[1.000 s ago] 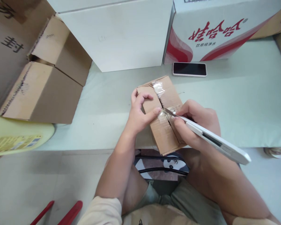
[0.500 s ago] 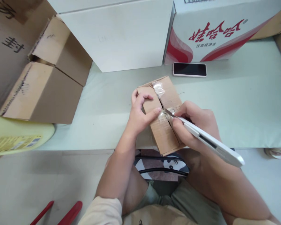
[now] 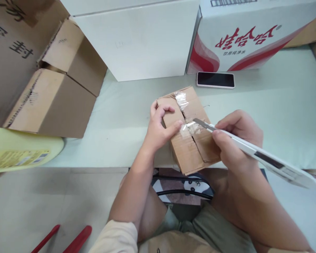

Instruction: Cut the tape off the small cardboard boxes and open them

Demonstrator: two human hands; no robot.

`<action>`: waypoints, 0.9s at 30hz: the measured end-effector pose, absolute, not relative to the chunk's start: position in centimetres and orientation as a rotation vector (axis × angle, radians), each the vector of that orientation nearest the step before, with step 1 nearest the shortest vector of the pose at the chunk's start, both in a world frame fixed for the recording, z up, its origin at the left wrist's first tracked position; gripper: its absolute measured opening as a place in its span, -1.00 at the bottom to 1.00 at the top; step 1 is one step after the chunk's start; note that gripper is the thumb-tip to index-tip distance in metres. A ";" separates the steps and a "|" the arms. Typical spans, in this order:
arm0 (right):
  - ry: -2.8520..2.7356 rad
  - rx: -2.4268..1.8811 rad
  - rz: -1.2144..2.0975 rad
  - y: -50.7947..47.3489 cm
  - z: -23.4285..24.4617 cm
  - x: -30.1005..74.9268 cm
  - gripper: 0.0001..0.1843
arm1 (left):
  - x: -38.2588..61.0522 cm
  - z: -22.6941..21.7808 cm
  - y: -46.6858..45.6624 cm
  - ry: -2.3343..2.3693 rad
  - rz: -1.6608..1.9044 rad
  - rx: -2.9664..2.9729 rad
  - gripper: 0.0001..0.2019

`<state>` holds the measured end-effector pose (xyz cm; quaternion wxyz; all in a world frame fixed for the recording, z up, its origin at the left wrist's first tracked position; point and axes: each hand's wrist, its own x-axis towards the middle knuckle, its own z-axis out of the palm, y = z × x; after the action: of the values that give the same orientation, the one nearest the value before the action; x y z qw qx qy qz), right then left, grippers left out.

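Note:
A small brown cardboard box (image 3: 183, 156) lies at the table's front edge, its top seam crossed by clear packing tape (image 3: 182, 102). The seam shows a dark gap where the flaps meet. My left hand (image 3: 159, 126) grips the box's left side, thumb on top near the middle tape and fingers curled over the far left part. In my right hand (image 3: 238, 140) is a white utility knife (image 3: 268, 160) with its blade out. The blade tip hovers over the tape right of the seam; whether it touches cannot be made out.
A smartphone (image 3: 215, 80) lies beyond the box, before a red-and-white carton (image 3: 231, 45) and a large white box (image 3: 142, 45). At the left stand brown cartons (image 3: 65, 105) and a yellow container (image 3: 23, 149). The pale green table (image 3: 116, 140) ends near my lap.
My right hand has drawn the knife to the right, and its blade has left the seam gap. The left hand still holds the box. The view has shifted slightly.

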<state>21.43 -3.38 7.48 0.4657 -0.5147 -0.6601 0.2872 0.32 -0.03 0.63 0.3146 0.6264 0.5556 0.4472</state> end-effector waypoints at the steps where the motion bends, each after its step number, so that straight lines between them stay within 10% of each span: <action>1: -1.605 -1.256 0.702 -3.5 7.5 21.4 -0.87 | 0.3 0.6 0.0 1.465 1.186 1.653 -0.58; 27: -1.793 -1.255 0.631 -5.4 9.7 21.7 -0.77 | -3.0 0.8 0.2 1.515 1.196 1.635 -0.69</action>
<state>21.69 -5.36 9.65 0.4187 -0.5006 -0.7148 0.2514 -2.98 0.24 0.78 0.3014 0.6165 0.5710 0.4507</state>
